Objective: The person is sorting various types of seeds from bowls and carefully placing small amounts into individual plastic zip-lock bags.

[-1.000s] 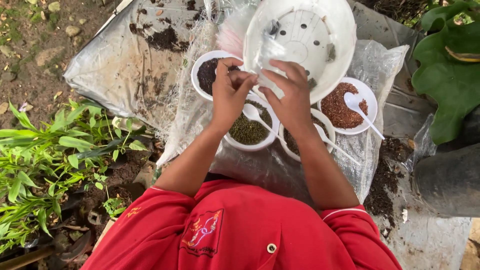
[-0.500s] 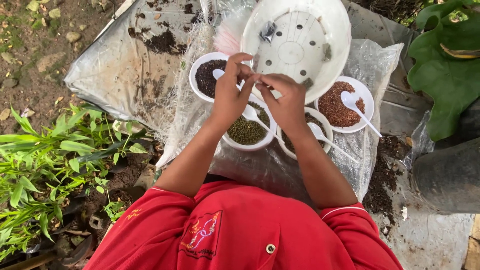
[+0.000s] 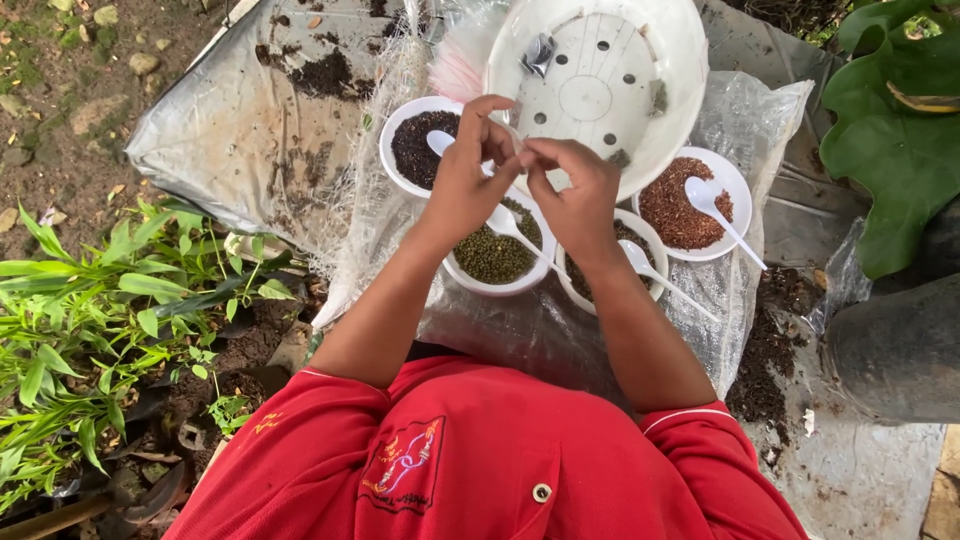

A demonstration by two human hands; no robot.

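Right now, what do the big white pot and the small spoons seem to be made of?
The big white pot looks like moulded plastic, matt and slightly soiled: its base shows punched drain holes and raised ribs. The small spoons also look like thin white plastic, smooth and a little glossy. The left hand and right hand meet fingertip to fingertip just before the pot.

pinched item: too small to tell, hidden between fingertips (image 3: 516,158)
bowl of dark grains (image 3: 612,262): half covered by right hand (image 3: 575,200)
white pot (image 3: 600,85): top cut off
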